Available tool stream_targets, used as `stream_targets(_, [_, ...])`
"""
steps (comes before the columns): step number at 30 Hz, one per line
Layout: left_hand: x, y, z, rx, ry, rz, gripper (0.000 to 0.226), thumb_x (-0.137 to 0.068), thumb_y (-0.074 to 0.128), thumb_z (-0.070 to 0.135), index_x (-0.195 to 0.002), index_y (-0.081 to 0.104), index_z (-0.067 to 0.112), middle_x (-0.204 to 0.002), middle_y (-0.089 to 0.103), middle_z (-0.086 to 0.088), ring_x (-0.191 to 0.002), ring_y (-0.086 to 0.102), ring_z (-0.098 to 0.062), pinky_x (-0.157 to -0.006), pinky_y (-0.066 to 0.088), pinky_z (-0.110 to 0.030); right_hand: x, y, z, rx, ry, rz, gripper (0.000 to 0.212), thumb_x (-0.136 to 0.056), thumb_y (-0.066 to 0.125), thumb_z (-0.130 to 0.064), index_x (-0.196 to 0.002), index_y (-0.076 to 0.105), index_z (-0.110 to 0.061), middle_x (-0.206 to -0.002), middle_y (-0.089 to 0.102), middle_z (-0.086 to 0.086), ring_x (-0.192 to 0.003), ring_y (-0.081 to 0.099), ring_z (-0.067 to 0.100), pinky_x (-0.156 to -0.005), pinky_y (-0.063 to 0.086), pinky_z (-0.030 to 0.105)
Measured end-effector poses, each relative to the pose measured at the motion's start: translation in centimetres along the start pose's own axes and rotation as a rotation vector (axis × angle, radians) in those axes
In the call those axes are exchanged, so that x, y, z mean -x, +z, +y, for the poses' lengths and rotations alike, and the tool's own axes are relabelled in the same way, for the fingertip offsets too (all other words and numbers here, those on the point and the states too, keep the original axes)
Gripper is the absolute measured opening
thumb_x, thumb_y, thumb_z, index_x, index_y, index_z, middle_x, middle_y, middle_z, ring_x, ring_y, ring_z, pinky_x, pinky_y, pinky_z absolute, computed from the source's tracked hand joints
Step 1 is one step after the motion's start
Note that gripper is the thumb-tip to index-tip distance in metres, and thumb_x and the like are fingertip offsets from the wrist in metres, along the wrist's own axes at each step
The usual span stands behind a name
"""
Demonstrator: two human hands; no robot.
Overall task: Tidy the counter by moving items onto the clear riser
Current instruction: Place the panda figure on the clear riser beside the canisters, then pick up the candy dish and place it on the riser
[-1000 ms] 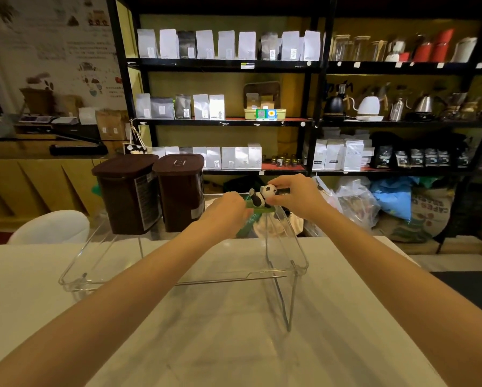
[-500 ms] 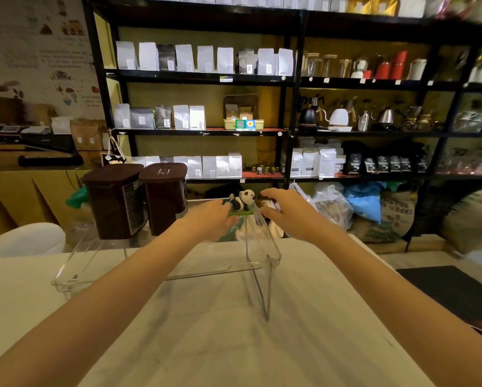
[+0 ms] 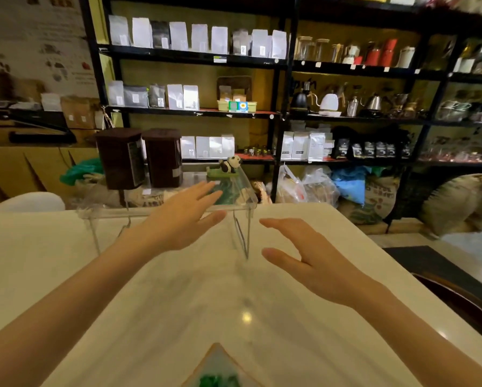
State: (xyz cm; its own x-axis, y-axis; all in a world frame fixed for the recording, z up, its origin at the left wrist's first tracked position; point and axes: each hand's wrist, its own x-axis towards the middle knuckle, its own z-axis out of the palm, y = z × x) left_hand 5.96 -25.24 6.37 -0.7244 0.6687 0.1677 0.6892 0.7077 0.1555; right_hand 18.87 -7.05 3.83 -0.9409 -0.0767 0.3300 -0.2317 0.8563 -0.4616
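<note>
Clear riser (image 3: 251, 203) edge: panda (image 3: 230, 165) | hands (image 3: 179, 219) empty, apart

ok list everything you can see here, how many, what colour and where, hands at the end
riser: one, clear, far side of the counter
panda: one, black and white on a green base, on the riser's right end
bins: two, dark brown, on the riser's left part
counter: one, white
card: one, tan with green, blurred, counter's near edge
shelves: black, behind the counter, with white and dark bags, kettles, jars; too many to count
sacks: several, clear, blue, tan, on the floor under the shelves
left hand: open, empty, before the riser
right hand: open, empty, above the counter
</note>
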Motion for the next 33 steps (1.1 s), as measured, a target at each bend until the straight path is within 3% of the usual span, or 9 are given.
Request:
stream_targets(4, [5.7,1.8,1.5,-0.001,0.014,-0.049,0.059,-0.091,0.026,0.051,-0.145,0.013,0.03,-0.158,0.0,0.01,-0.145,-0.004,-0.007,-0.119,0.004,-0.032,4.6,1.9,-0.6,-0.041,-0.009,-0.074,0.051,-0.084,0.038,-0.053,-0.133,0.033,-0.039,-0.132,0.04,-0.021,-0.117,0.032,-0.01,-0.095,0.029,0.008])
stream_targets(9, [12.4,3.9,3.3,0.085,-0.02,-0.141,0.069,-0.083,0.014,0.059,-0.145,0.017,0.03,-0.158,0.004,0.014,-0.143,-0.001,-0.001,-0.115,0.002,-0.021,9.1,4.6,-1.0,-0.081,-0.009,-0.143,0.052,-0.083,0.037,-0.053,-0.132,0.038,-0.036,-0.123,0.04,-0.026,-0.115,0.033,-0.013,-0.091,0.022,-0.005])
stream_targets(13, [16.8,6.0,4.8,0.219,-0.127,-0.181,0.074,-0.081,0.026,0.067,-0.145,0.02,0.029,-0.156,0.015,0.013,-0.141,0.016,-0.004,-0.112,0.015,-0.02,10.7,6.2,-1.3,-0.144,0.046,-0.213,0.045,-0.089,0.042,-0.044,-0.132,0.04,-0.033,-0.118,0.045,-0.021,-0.101,0.043,-0.011,-0.083,0.03,-0.003])
stream_targets(16, [18.9,7.4,5.4,0.377,-0.256,-0.108,0.102,-0.058,0.03,0.082,-0.142,0.03,0.024,-0.149,0.035,0.008,-0.129,0.04,-0.01,-0.101,0.031,-0.022,10.9,6.9,-1.5,-0.272,0.102,-0.204,0.038,-0.09,0.047,-0.035,-0.127,0.049,-0.027,-0.11,0.058,-0.012,-0.091,0.053,-0.005,-0.073,0.038,0.001])
stream_targets(21, [20.6,8.6,6.5,0.587,-0.437,0.021,0.125,-0.035,0.055,0.078,-0.142,0.029,0.02,-0.136,0.05,0.002,-0.108,0.058,-0.015,-0.087,0.045,-0.023,11.0,7.7,-1.6,-0.361,0.167,-0.198,0.029,-0.09,0.05,-0.029,-0.118,0.058,-0.024,-0.099,0.067,-0.008,-0.092,0.061,0.01,-0.072,0.04,0.004])
stream_targets(23, [20.8,8.9,6.9,0.62,-0.479,0.074,0.129,-0.032,0.067,0.075,-0.143,0.027,0.021,-0.135,0.051,0.002,-0.105,0.061,-0.015,-0.08,0.043,-0.02,11.0,7.9,-1.8,-0.461,0.213,-0.186,0.026,-0.089,0.051,-0.024,-0.113,0.062,-0.022,-0.097,0.069,-0.006,-0.091,0.064,0.009,-0.073,0.043,0.007])
stream_targets(25, [21.0,9.1,7.3,0.625,-0.505,0.099,0.132,-0.032,0.075,0.069,-0.144,0.024,0.02,-0.137,0.05,0.001,-0.109,0.061,-0.017,-0.087,0.046,-0.024,11.1,8.1,-1.9,-0.565,0.257,-0.172,0.024,-0.088,0.053,-0.02,-0.109,0.065,-0.018,-0.09,0.071,-0.008,-0.081,0.065,-0.001,-0.071,0.047,0.009])
stream_targets(29, [21.0,9.3,8.0,0.626,-0.546,0.165,0.118,-0.047,0.086,0.044,-0.144,0.024,0.015,-0.139,0.049,-0.004,-0.116,0.056,-0.018,-0.096,0.043,-0.026,11.2,8.3,-2.3,-0.737,0.331,-0.136,0.02,-0.086,0.055,-0.011,-0.102,0.067,-0.01,-0.063,0.068,-0.012,-0.052,0.058,-0.006,-0.055,0.046,0.008])
stream_targets(33, [20.5,8.9,7.8,0.778,-0.566,0.175,0.112,-0.044,0.091,0.033,-0.138,0.034,0.013,-0.134,0.052,-0.006,-0.102,0.056,-0.014,-0.088,0.048,-0.026,10.8,7.2,-2.5,-0.744,0.319,-0.136,0.017,-0.083,0.059,-0.009,-0.08,0.07,-0.021,-0.058,0.068,-0.005,-0.053,0.06,0.003,-0.053,0.047,0.013])
